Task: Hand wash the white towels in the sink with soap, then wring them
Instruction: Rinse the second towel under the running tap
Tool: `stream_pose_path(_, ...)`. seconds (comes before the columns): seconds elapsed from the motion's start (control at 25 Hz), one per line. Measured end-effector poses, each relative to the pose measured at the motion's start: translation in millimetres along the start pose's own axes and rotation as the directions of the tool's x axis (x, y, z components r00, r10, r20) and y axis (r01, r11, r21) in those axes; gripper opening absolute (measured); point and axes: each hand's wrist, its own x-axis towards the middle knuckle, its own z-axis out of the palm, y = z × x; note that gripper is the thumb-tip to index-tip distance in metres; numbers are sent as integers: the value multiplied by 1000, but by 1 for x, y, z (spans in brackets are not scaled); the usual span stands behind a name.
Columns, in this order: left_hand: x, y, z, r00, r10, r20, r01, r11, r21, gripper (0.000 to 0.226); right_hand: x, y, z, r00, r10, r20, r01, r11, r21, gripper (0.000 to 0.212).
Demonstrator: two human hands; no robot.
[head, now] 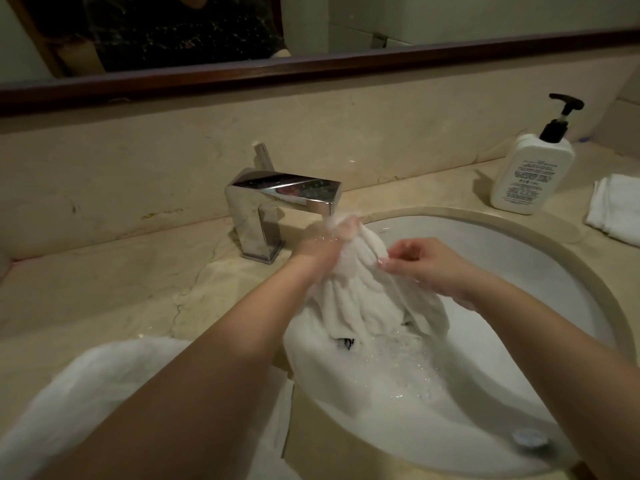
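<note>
Nearest the camera, a white terry towel [104,393] is seen draped over the front edge of the beige marble counter [104,278], left of the basin, partly covered by the left forearm. Beside it, the round white undermounted sink [540,258] is filled with a wet white towel [363,306] whose lower part is spread across the bowl, water pooled over it; a round drain fitting [530,439] is visible at the near right of the bowl. The towel is gathered upward into a bunched cone, its long axis running from the bowl up and away to a peak under the spout. That peak is gripped by the left hand [329,244], fingers curled round it in the running water. A fold on the right side of the bunch is pinched by the right hand [426,265] between thumb and fingertips. Open bowl is left to the right of the hands. Behind, the square chrome tap [277,202] is set on the counter at the rim. Farther right, a white pump bottle with a black head [533,168] is stood, and a folded white cloth [616,209] is laid just beside it at the frame edge. A dark wooden mirror frame [311,69] is run along the wall.
</note>
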Motion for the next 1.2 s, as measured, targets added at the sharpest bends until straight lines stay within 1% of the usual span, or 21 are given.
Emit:
stream_pose_path(0.08, 4, -2, 0, 1000, 11, -23, -10, 999, 46, 48, -2, 10, -2, 1000, 16, -6, -17, 993, -117, 12)
stream_pose_path(0.12, 6, -5, 0, 1000, 16, -1, -15, 997, 72, 49, -2, 12, -3, 1000, 20, -12, -21, 995, -96, 13)
stream_pose_path(0.16, 6, -6, 0, 1000, 25, 19, -27, 993, 119, 50, -3, 13, -3, 999, 29, -23, -30, 999, -19, 16)
stream_pose_path(0.24, 5, -8, -1, 996, 60, 67, -73, 972, 225, 49, -5, 6, -3, 998, 46, -46, -34, 972, 232, 23)
stream_pose_path(0.32, -1, -6, -3, 981, 121, 152, -150, 969, 195, 49, -6, -5, -1, 997, 61, -47, -36, 907, 420, 30)
stream_pose_path(0.4, -8, -2, -6, 947, 140, 289, -190, 970, 154, 57, -4, -17, 1, 996, 86, -7, -70, 849, 524, 31)
stream_pose_path(0.44, -8, -2, -7, 932, 145, 333, -218, 956, 194, 60, -3, -22, 2, 996, 89, 25, -89, 843, 531, 31)
stream_pose_path(0.52, -7, -5, -8, 940, 129, 317, -212, 946, 245, 59, -1, -23, 1, 996, 60, 64, -83, 888, 453, 29)
stream_pose_path(0.56, -6, -5, -8, 959, 104, 265, -144, 980, 136, 63, 0, -20, 1, 998, 38, 59, -58, 918, 393, 31)
stream_pose_path(0.6, -3, -8, -8, 977, 47, 209, -39, 998, -41, 72, 1, -16, 1, 998, 18, 53, -34, 947, 319, 33)
stream_pose_path(0.64, -1, -8, -6, 988, -4, 152, 32, 983, -183, 77, 0, -11, 2, 999, 14, 52, -26, 972, 232, 34)
stream_pose_path(0.68, 2, -9, -4, 994, -31, 107, 57, 967, -248, 79, -1, -7, 4, 998, 19, 55, -27, 988, 154, 31)
stream_pose_path(0.76, 7, -8, -4, 997, -53, 49, 60, 985, -164, 71, -4, -2, 10, 999, 31, 30, -34, 994, 107, 24)
stream_pose_path(0.8, 11, -10, -6, 998, -55, 43, 57, 997, -46, 62, -3, -2, 12, 1000, 29, 6, -29, 990, 138, 25)
stream_pose_path(0.88, 11, -10, -8, 996, -66, 61, 56, 987, 152, 43, 1, -5, 14, 998, 41, -39, -28, 955, 294, 28)
stream_pose_path(0.92, 10, -9, -8, 993, -65, 101, 46, 981, 187, 45, 1, -9, 15, 998, 49, -42, -31, 932, 360, 29)
stream_pose_path(0.96, 9, -9, -8, 983, -60, 172, 27, 981, 190, 55, 1, -13, 15, 998, 52, -26, -38, 915, 401, 29)
stream_pose_path(1.04, 9, -13, -8, 961, -26, 275, -10, 992, 130, 75, 2, -20, 17, 999, 50, 21, -54, 897, 439, 30)
stream_pose_path(1.08, 8, -13, -9, 956, -19, 292, 3, 998, 57, 78, 3, -22, 17, 999, 40, 18, -44, 896, 441, 30)
stream_pose_path(1.12, 13, -16, -9, 958, -57, 280, 74, 996, -49, 76, 4, -26, 19, 1000, 24, -2, -21, 911, 411, 31)
stream_pose_path(1.2, 14, -16, -10, 960, -140, 244, 203, 944, -259, 58, 5, -28, 25, 998, -13, -56, 26, 972, 232, 40)
